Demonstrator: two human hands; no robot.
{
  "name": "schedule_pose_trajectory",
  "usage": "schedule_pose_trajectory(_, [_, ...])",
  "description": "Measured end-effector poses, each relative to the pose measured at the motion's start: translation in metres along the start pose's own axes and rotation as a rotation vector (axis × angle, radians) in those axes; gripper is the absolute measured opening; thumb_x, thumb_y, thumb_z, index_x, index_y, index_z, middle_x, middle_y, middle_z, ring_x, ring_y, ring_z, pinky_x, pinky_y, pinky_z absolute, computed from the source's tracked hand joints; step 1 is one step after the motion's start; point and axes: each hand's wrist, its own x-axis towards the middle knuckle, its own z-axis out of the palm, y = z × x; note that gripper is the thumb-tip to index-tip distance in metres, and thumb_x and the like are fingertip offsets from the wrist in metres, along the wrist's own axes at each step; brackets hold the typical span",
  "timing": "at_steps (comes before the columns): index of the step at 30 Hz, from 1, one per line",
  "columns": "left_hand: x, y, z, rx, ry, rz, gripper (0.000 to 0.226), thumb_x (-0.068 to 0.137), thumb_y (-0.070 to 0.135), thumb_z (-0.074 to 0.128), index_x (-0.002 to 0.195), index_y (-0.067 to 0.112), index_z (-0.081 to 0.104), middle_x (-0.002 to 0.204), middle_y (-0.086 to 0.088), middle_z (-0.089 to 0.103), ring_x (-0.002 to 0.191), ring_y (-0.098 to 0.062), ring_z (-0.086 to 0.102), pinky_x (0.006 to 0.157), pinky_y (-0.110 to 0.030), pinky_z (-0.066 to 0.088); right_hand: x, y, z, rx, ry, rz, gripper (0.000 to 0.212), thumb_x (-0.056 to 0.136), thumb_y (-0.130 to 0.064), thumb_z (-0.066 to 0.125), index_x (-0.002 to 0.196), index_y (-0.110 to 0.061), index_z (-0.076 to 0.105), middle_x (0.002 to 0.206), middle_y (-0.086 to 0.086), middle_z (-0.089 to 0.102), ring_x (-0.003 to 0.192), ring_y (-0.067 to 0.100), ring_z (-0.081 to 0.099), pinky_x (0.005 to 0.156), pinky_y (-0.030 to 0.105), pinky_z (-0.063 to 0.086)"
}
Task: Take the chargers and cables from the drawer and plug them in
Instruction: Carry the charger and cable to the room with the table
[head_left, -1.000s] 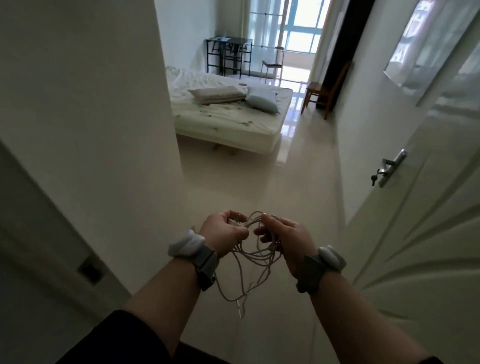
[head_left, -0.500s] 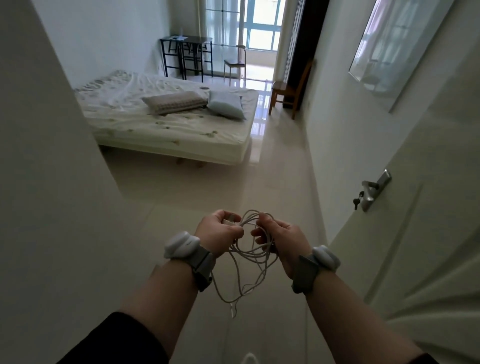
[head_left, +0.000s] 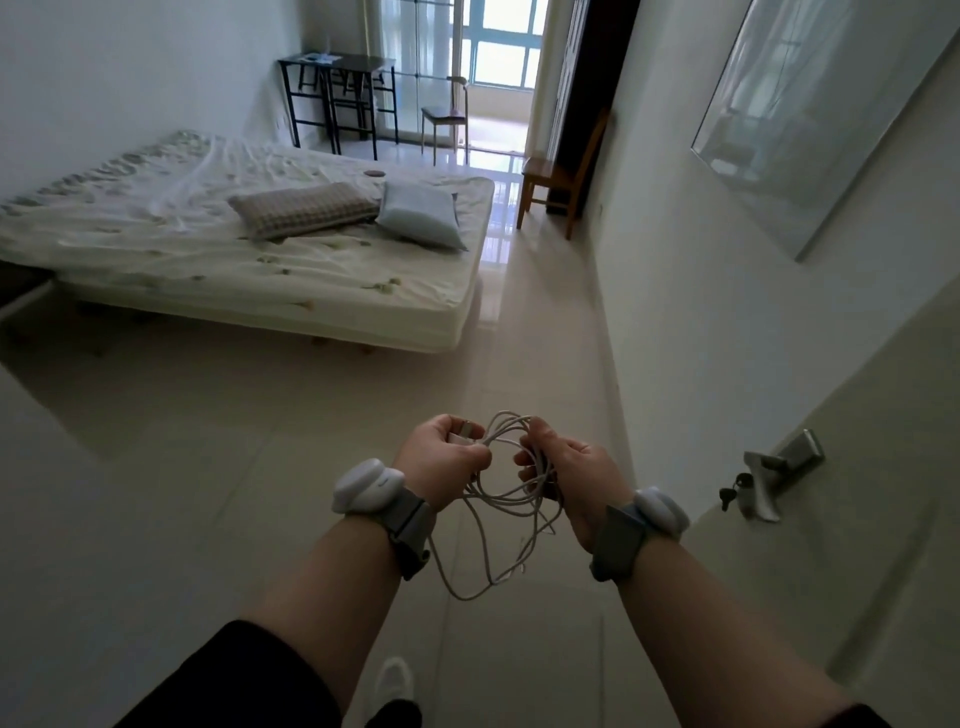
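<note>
Both hands close together at chest height. Left hand (head_left: 441, 457) pinches plug end; right hand (head_left: 569, 480) grips cable (head_left: 498, 530) bundle, loops dangling between wrists, likely untangling before plugging in.

both hands are held out in front over a pale tiled floor (head_left: 291, 467). the left hand (head_left: 441, 460) pinches a small white plug end (head_left: 464, 433) of a tangled white cable (head_left: 498, 525), and the right hand (head_left: 569, 480) grips the bundled loops, which hang down between the wrists. each wrist wears a grey strap with a white device. ahead lies a bed (head_left: 249, 260) with two pillows, a wooden chair (head_left: 563, 176) beside the right wall, and a black desk (head_left: 337, 93) near the window. an open door's handle (head_left: 779, 470) with a key is at right.
</note>
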Motion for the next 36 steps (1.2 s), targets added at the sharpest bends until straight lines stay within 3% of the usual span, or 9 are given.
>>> schedule_pose_trajectory(5, [0.09, 0.027, -0.009, -0.008, -0.07, -0.003, 0.023, 0.077, -0.001, 0.064, 0.099, 0.008, 0.065, 0.084, -0.008, 0.064, 0.062, -0.014, 0.056, 0.055, -0.02, 0.048, 0.081, -0.022, 0.013, 0.025, 0.073, -0.012, 0.043, 0.081, -0.047, 0.066, 0.09, -0.006, 0.071, 0.084, 0.012, 0.073, 0.074, 0.023, 0.066, 0.078, 0.041, 0.055])
schedule_pose_trajectory(15, [0.23, 0.072, -0.025, 0.017, -0.137, 0.015, 0.018, 0.077, 0.0, 0.064, 0.09, 0.012, 0.065, 0.074, -0.006, 0.063, 0.057, -0.014, 0.054, 0.05, -0.021, 0.044, 0.204, -0.063, 0.038, 0.097, 0.149, 0.019, 0.034, 0.082, -0.041, 0.068, 0.084, -0.007, 0.072, 0.084, 0.012, 0.074, 0.07, 0.021, 0.066, 0.066, 0.032, 0.055])
schedule_pose_trajectory(22, [0.34, 0.1, 0.006, 0.028, -0.118, -0.01, 0.02, 0.076, -0.002, 0.062, 0.093, 0.007, 0.065, 0.071, -0.008, 0.062, 0.052, -0.013, 0.054, 0.038, -0.012, 0.039, 0.318, -0.096, 0.028, 0.083, 0.167, 0.025, 0.029, 0.085, -0.036, 0.066, 0.085, -0.008, 0.073, 0.083, 0.012, 0.074, 0.07, 0.02, 0.063, 0.069, 0.035, 0.054])
schedule_pose_trajectory(28, [0.447, 0.148, 0.048, 0.001, -0.06, -0.014, 0.019, 0.076, -0.005, 0.059, 0.093, 0.003, 0.064, 0.064, -0.01, 0.06, 0.032, -0.002, 0.051, 0.034, -0.01, 0.036, 0.436, -0.142, -0.003, -0.012, 0.109, -0.004, 0.031, 0.086, -0.04, 0.063, 0.083, -0.011, 0.073, 0.085, 0.007, 0.074, 0.068, 0.015, 0.058, 0.065, 0.029, 0.051])
schedule_pose_trajectory(32, [0.509, 0.177, 0.072, -0.033, -0.025, -0.025, 0.02, 0.077, -0.005, 0.059, 0.094, 0.003, 0.065, 0.062, -0.009, 0.059, 0.031, -0.003, 0.051, 0.034, -0.01, 0.035, 0.506, -0.169, -0.023, -0.042, 0.097, -0.021, 0.033, 0.085, -0.045, 0.064, 0.079, -0.014, 0.074, 0.084, 0.005, 0.075, 0.066, 0.013, 0.058, 0.059, 0.025, 0.049])
schedule_pose_trajectory(36, [0.563, 0.2, 0.088, -0.054, -0.018, -0.032, 0.019, 0.077, -0.006, 0.058, 0.094, 0.001, 0.063, 0.062, -0.008, 0.057, 0.04, -0.01, 0.053, 0.034, -0.01, 0.035, 0.565, -0.189, -0.035, -0.036, 0.075, 0.001, 0.033, 0.084, -0.047, 0.064, 0.082, -0.014, 0.073, 0.084, 0.005, 0.076, 0.068, 0.015, 0.061, 0.064, 0.029, 0.049])
